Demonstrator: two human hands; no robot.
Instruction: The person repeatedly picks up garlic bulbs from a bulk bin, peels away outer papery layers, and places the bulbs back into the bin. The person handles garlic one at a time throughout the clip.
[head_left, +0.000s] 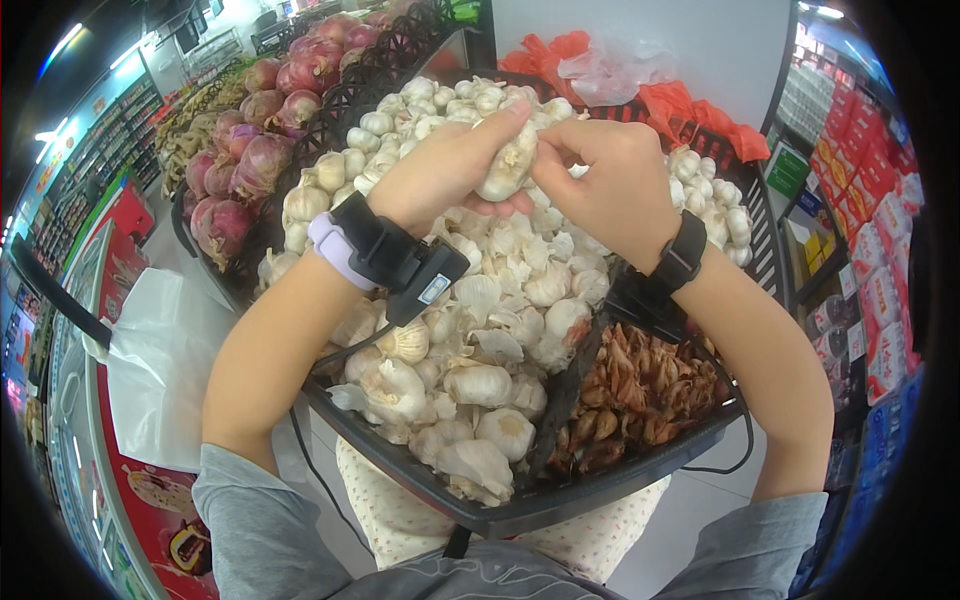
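Observation:
My left hand (465, 161) holds a garlic bulb (510, 166), its thumb laid along the top and fingertips showing beneath. Beside it, my right hand (611, 176) has thumb and forefinger pinched together at the bulb's right edge; whether a scrap of skin is between them is too small to tell. Both hands are above a heap of garlic bulbs (480, 384) in a black plastic crate (480, 514). Loose papery garlic skins (480, 296) lie across the middle of the heap. Smaller whole bulbs (375, 122) are piled towards the back.
Small reddish-brown shallots (637, 397) fill the front right section. Red onions (259, 161) and ginger (187, 142) lie to the left. Red plastic bags (667, 109) and a clear bag (615, 71) rest at the back. A roll of plastic bags (161, 375) hangs at left. Wrist cables trail down.

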